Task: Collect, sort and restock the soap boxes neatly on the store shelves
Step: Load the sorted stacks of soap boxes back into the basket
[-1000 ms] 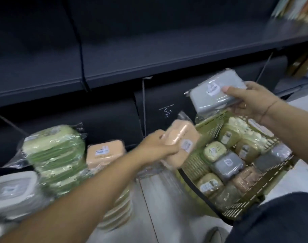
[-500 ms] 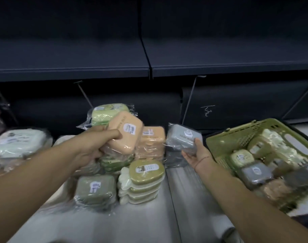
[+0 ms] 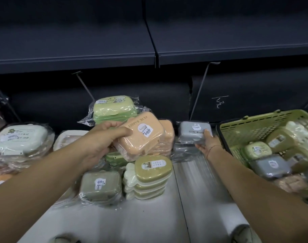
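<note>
My left hand (image 3: pixel 98 141) grips a wrapped orange soap box (image 3: pixel 141 135), tilted, just above the orange stack (image 3: pixel 168 135) on the white shelf (image 3: pixel 146 216). My right hand (image 3: pixel 208 141) holds a grey soap box (image 3: pixel 193 131) on top of a grey stack at the back of the shelf, right of the orange ones. In front sit an olive oval-box stack (image 3: pixel 152 171) and a dull green box (image 3: pixel 100 185). A light green box (image 3: pixel 112 106) tops a stack behind my left hand.
A green basket (image 3: pixel 246 128) with several wrapped soap boxes stands at the right. A pale mint box (image 3: pixel 20 137) on a stack sits at the far left. A dark upper shelf (image 3: pixel 149 57) overhangs, with slanted metal hooks below it.
Both hands carried their boxes from the basket to the shelf: the orange box moved left to the orange stack, the grey box went down onto the grey stack. The view swung left.
</note>
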Motion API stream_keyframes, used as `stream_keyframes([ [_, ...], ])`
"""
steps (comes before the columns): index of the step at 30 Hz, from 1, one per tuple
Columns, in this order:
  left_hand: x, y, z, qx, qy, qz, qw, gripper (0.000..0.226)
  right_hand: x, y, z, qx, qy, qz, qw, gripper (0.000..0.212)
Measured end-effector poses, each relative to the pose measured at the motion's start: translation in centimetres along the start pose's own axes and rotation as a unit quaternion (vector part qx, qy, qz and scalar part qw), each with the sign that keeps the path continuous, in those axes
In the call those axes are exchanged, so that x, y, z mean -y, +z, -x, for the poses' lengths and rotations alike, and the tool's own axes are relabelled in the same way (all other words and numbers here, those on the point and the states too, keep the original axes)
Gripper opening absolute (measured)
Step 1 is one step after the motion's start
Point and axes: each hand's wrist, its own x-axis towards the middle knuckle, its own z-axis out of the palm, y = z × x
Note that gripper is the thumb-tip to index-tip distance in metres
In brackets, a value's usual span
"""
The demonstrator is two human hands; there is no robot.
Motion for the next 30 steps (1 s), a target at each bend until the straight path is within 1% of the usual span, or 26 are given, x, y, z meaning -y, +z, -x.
stream_keyframes([
  [2, 0.2, 0.7, -0.6, 0.004, -0.002, -0.001, 1.000, 0.034, -0.6, 0.0, -0.7, 0.000, -0.002, 0.060, 0.998, 0.034],
  [3, 0.3, 1.0, -0.9, 0.006, -0.004, -0.002, 1.000, 0.036, -1.1, 0.1, -1.3, -0.003, -0.017, 0.129, 0.991, 0.036],
  [5, 0.4, 1.5, -1.3, 0.015, -0.008, -0.006, 1.000, 0.039, -1.9, 0.2, -1.7, -0.009, -0.042, 0.279, 0.959, 0.051],
  [6, 0.5, 1.8, -1.5, 0.021, -0.009, -0.008, 1.000, 0.039, -2.1, 0.4, -1.5, -0.012, -0.039, 0.320, 0.946, 0.057],
  [9, 0.1, 2.6, -1.7, 0.031, -0.003, -0.009, 0.999, 0.036, -2.1, 0.9, -0.3, -0.027, -0.018, 0.355, 0.934, 0.071],
  [11, -0.2, 3.2, -1.6, 0.038, 0.001, -0.008, 0.999, 0.034, -1.8, 1.2, 0.5, -0.048, -0.024, 0.358, 0.932, 0.078],
  [13, -0.4, 3.7, -1.6, 0.052, 0.001, -0.006, 0.999, 0.037, -1.0, 1.1, 2.0, -0.064, -0.055, 0.337, 0.938, 0.076],
  [14, -0.6, 3.9, -1.6, 0.058, 0.001, -0.005, 0.998, 0.037, -0.5, 1.0, 3.0, -0.066, -0.075, 0.313, 0.944, 0.070],
  [15, -0.8, 4.0, -1.5, 0.062, 0.003, -0.003, 0.998, 0.037, 0.1, 0.9, 4.3, -0.052, -0.099, 0.272, 0.956, 0.063],
  [16, -0.9, 4.2, -1.5, 0.066, 0.005, 0.000, 0.998, 0.036, 0.7, 0.8, 5.7, -0.019, -0.119, 0.204, 0.971, 0.054],
  [17, -1.1, 4.4, -1.4, 0.071, 0.008, 0.002, 0.997, 0.035, 1.4, 0.8, 7.5, 0.042, -0.116, 0.123, 0.985, 0.049],
  [18, -1.3, 4.5, -1.3, 0.078, 0.012, 0.000, 0.997, 0.034, 2.2, 0.9, 9.3, 0.123, -0.096, 0.046, 0.987, 0.048],
  [19, -1.4, 4.7, -1.1, 0.083, 0.017, -0.003, 0.996, 0.034, 2.9, 1.1, 11.0, 0.196, -0.075, 0.001, 0.978, 0.048],
  [20, -1.5, 4.8, -1.0, 0.087, 0.026, -0.007, 0.996, 0.035, 3.4, 1.4, 12.1, 0.249, -0.071, -0.007, 0.966, 0.048],
  [21, -1.6, 4.9, -0.9, 0.087, 0.035, -0.010, 0.995, 0.036, 3.9, 1.7, 12.9, 0.279, -0.077, -0.003, 0.957, 0.049],
  [23, -2.0, 4.7, -0.9, 0.070, 0.072, -0.044, 0.994, 0.040, 5.0, 2.6, 13.4, 0.299, -0.081, -0.017, 0.951, 0.052],
  [24, -2.1, 4.3, -1.1, 0.044, 0.117, -0.107, 0.986, 0.041, 5.4, 3.1, 13.1, 0.289, -0.078, -0.032, 0.954, 0.051],
  [25, -2.2, 3.7, -1.6, 0.002, 0.173, -0.204, 0.964, 0.045, 5.8, 3.7, 12.5, 0.268, -0.070, -0.041, 0.960, 0.047],
  [27, -2.0, 1.9, -2.7, -0.091, 0.264, -0.400, 0.873, 0.060, 6.0, 5.1, 10.9, 0.201, -0.054, -0.045, 0.977, 0.039],
  [28, -1.6, 0.9, -3.3, -0.114, 0.278, -0.460, 0.835, 0.066, 5.9, 6.1, 9.8, 0.163, -0.051, -0.042, 0.984, 0.037],
  [29, -1.1, 0.0, -4.0, -0.119, 0.271, -0.507, 0.810, 0.070, 5.6, 7.1, 9.0, 0.133, -0.046, -0.033, 0.990, 0.038],
  [30, -0.5, -0.8, -4.6, -0.111, 0.248, -0.544, 0.794, 0.073, 5.4, 8.0, 8.4, 0.111, -0.047, -0.008, 0.993, 0.039],
])
